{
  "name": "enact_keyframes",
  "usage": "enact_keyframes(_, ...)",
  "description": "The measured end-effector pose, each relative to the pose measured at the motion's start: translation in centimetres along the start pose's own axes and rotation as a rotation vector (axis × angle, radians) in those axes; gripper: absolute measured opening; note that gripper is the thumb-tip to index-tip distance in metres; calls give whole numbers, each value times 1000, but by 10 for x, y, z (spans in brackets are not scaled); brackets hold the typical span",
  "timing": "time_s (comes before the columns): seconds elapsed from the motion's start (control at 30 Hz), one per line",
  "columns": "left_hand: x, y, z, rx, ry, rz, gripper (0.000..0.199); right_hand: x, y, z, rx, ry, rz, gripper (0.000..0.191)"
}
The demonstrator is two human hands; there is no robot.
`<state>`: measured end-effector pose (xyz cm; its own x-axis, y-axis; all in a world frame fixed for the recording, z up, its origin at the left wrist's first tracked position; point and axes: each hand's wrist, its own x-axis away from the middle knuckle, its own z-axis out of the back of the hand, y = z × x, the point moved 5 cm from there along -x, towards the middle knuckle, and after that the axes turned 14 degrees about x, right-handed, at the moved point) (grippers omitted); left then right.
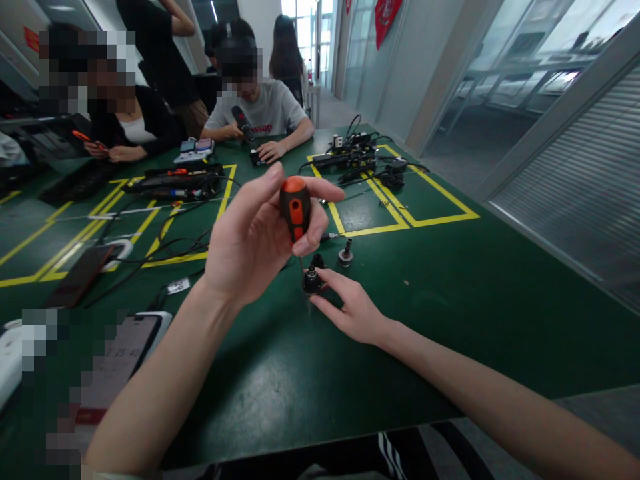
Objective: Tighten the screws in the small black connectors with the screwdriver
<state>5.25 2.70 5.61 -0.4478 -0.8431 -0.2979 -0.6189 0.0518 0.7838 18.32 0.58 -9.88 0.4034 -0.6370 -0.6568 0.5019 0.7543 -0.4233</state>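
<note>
My left hand (260, 233) is closed round the orange and black handle of a screwdriver (295, 210), holding it upright. The thin shaft points down at a small black round part with a metal tip (312, 281); whether the blade touches it I cannot tell. Thumb and fingers of my right hand (353, 307) pinch that part from the right, low over the green table (425, 300). Just beyond it a similar dark part (345, 255) with a silvery rim stands on the table. Another small black piece (319, 261) shows partly behind the held one.
Tangled black cables and adapters (357, 157) lie within yellow tape at the back. To the left are a tool case (175, 180), loose cables and a phone (120, 360). Across the table a person (260, 110) works with a black power tool (243, 127); another sits left.
</note>
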Motion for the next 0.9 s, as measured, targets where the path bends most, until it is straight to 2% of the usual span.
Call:
enact_keyframes(0.2, 0, 0, 0, -32, -5, -16, 30, 0, 0, -1, 5, 11, 1, 39)
enact_keyframes(0.4, 0, 0, -1, -39, -8, -22, 30, 0, 0, -1, 13, 14, 1, 38)
enact_keyframes(0.57, 0, 1, 0, -25, 16, -16, 42, 0, 1, -1, -4, -6, -12, 39)
enact_keyframes(0.77, 0, -1, 0, -3, 4, -11, 27, 2, 3, -2, -14, -7, -20, 41)
enact_keyframes(0.9, 0, 0, 1, -31, 6, -32, 29, 2, 4, -3, -28, -33, -41, 41)
